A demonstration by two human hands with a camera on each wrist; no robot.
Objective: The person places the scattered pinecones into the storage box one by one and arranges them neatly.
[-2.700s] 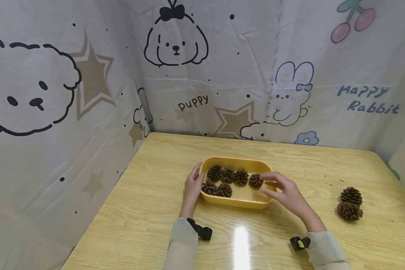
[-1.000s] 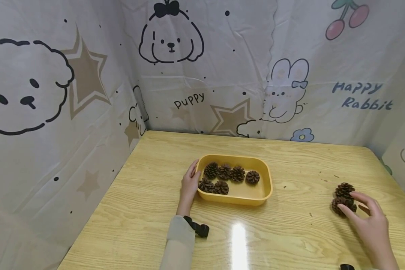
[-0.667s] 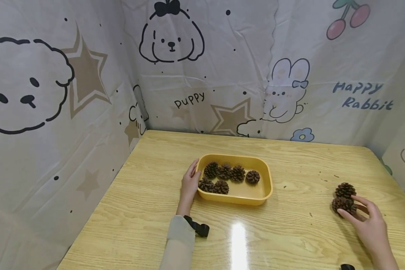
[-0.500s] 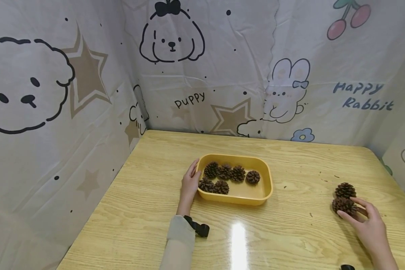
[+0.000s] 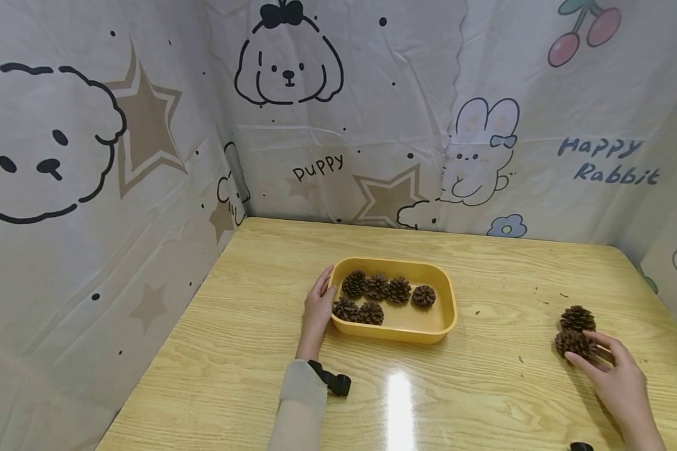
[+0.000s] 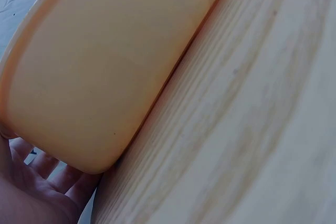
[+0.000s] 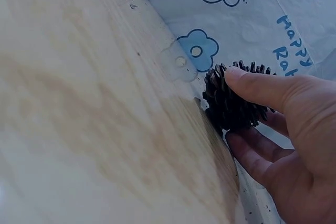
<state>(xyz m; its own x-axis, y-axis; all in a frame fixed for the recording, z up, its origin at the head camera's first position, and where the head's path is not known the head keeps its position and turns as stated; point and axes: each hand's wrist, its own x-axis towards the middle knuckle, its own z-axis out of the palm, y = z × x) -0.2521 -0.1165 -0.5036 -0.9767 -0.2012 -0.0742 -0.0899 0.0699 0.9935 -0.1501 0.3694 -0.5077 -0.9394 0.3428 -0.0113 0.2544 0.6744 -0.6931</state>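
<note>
In the head view, my right hand (image 5: 617, 373) grips the nearer of two brown pine cones (image 5: 574, 344) at the table's right side. Seen from the right wrist, the thumb lies across the top of that pine cone (image 7: 231, 100) and the fingers come round its lower side. The second pine cone (image 5: 578, 318) sits directly behind it. My left hand (image 5: 318, 310) holds the left end of a yellow plastic tub (image 5: 397, 335), with its thumb at the rim and fingers against the outer wall. Several pine cones (image 5: 398, 290) lie inside the tub, mostly toward its left half.
The wooden table (image 5: 259, 388) has small dark scale bits (image 5: 564, 295) scattered near the loose cones. A printed cloth (image 5: 372, 113) hangs along the back and sides. Black wrist cameras (image 5: 338, 383) sit on both wrists.
My right hand has left the tub, where its fingers were at a pine cone, and moved right to the loose pair. Its fingers have closed in on the nearer cone. The left hand stays.
</note>
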